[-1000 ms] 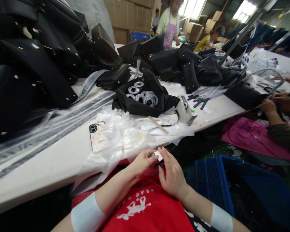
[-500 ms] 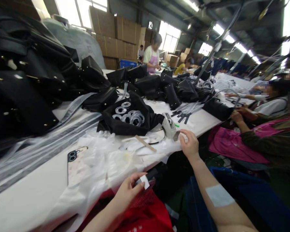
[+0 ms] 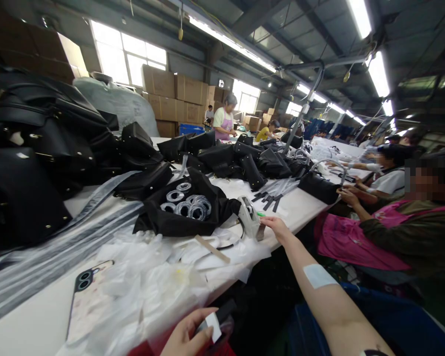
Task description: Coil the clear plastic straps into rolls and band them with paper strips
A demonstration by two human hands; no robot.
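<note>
My left hand (image 3: 193,332), low in the view, is closed around a dark strap-like piece (image 3: 226,310). A small white rectangle (image 3: 213,326) sits under its thumb. My right arm reaches forward, and my right hand (image 3: 276,229) has its thumb and forefinger pinched at the front end of a pale grey tape dispenser (image 3: 249,217). The fingers seem to grip the end of the tape, though it is small and partly hidden. A light patch (image 3: 319,276) is stuck on my right forearm. Left of the dispenser, a black cloth (image 3: 155,220) holds several clear-wrapped rings (image 3: 197,207).
Black bags (image 3: 144,180) are heaped along the left and back of the white table (image 3: 33,311). A phone (image 3: 91,299), crumpled plastic (image 3: 152,291), a tan strip (image 3: 212,248) and black straps (image 3: 272,200) lie on it. A co-worker in a pink apron (image 3: 350,242) sits at right.
My right hand's fingers have closed together at the dispenser's front end. My left hand still holds the dark piece, now lower in view. The camera has tilted up.
</note>
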